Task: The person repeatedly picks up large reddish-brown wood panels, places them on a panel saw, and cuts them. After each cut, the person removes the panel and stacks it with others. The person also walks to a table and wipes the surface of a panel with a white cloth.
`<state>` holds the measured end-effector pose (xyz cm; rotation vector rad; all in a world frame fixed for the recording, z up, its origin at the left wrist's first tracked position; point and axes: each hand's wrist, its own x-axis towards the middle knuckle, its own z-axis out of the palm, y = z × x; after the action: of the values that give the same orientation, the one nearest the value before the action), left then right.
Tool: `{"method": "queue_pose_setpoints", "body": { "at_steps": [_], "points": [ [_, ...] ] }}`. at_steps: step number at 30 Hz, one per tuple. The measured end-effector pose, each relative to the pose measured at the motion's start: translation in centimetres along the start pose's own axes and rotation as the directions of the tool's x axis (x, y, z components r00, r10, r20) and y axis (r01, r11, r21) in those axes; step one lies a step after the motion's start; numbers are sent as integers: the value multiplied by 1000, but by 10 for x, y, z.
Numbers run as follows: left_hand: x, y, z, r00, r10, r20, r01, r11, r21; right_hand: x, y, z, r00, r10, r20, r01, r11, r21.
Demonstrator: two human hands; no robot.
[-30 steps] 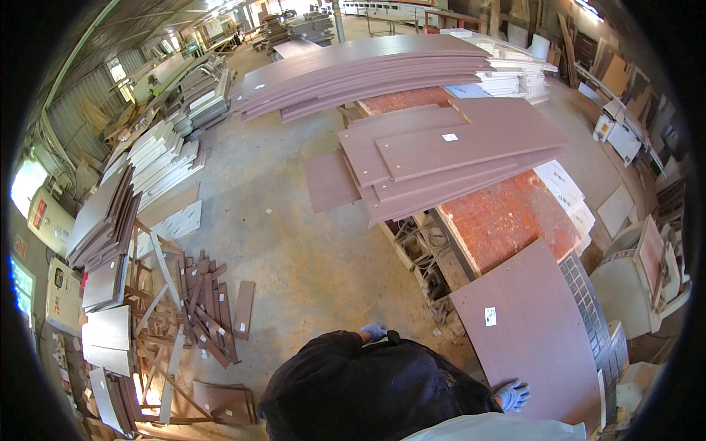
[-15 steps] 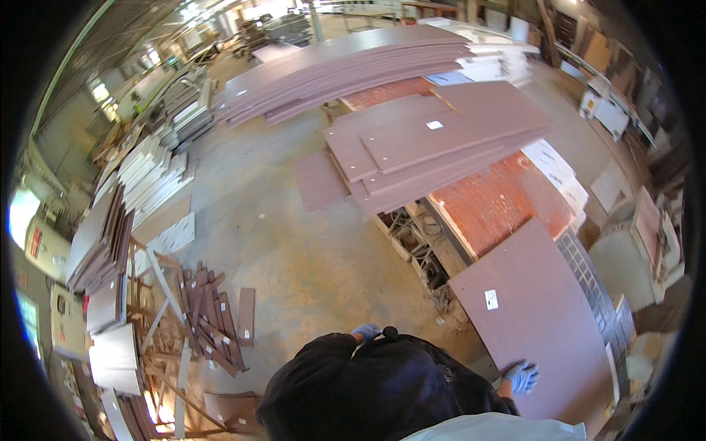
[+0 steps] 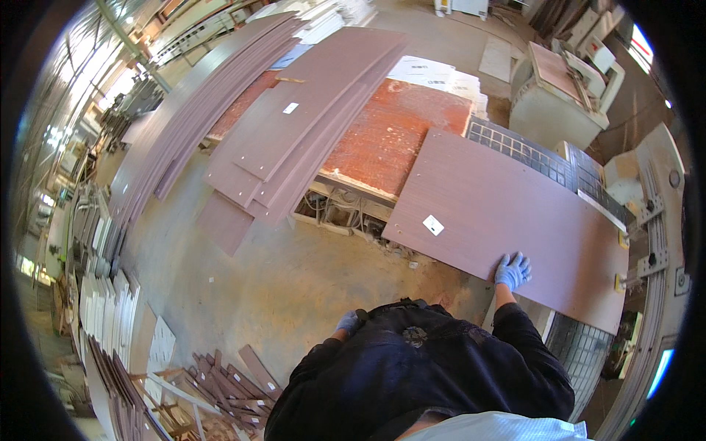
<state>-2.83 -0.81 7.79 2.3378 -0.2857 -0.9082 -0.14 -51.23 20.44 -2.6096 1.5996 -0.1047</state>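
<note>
My right hand (image 3: 513, 272), in a blue-grey glove, lies flat with its fingers spread on a large brown panel (image 3: 478, 209). The panel rests on a machine table with black grid sections, and a white label (image 3: 433, 225) is stuck near its left end. My left hand (image 3: 348, 323), gloved too, is low in front of my dark jacket, away from the panel. Its fingers look curled beside a small dark rounded thing (image 3: 361, 315) that I cannot identify.
Stacked brown panels (image 3: 276, 132) lie left of a worn red-brown board (image 3: 393, 132). Beyond them is a longer panel stack (image 3: 198, 88). Brown offcut strips (image 3: 228, 386) litter the floor at lower left. A machine beam with clamps (image 3: 654, 228) stands at the right.
My view has turned right, bringing the panel's right end and the machine beam into sight. My right hand stays spread on the panel, now nearer its front edge in view.
</note>
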Motion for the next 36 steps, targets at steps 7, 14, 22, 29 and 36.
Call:
{"method": "queue_pose_setpoints", "body": {
  "at_steps": [7,14,22,29,36],
  "points": [
    [-48,79,-45,983,-162,-82,167,983,69,-5,0,1,999,-30,11,30,999,14],
    [-36,57,-22,963,-188,-193,184,982,-39,-4,-2,-1,999,-36,14,35,999,28],
    [-29,76,-48,981,-176,-77,184,977,111,-4,0,-2,1000,-26,18,25,999,40],
    [-26,71,-40,954,-274,-119,276,961,2,-3,2,1,999,-32,2,32,999,37],
    [-28,73,-34,929,-336,-156,322,940,-110,-1,3,4,999,-34,-7,34,999,17]
  ]
}}
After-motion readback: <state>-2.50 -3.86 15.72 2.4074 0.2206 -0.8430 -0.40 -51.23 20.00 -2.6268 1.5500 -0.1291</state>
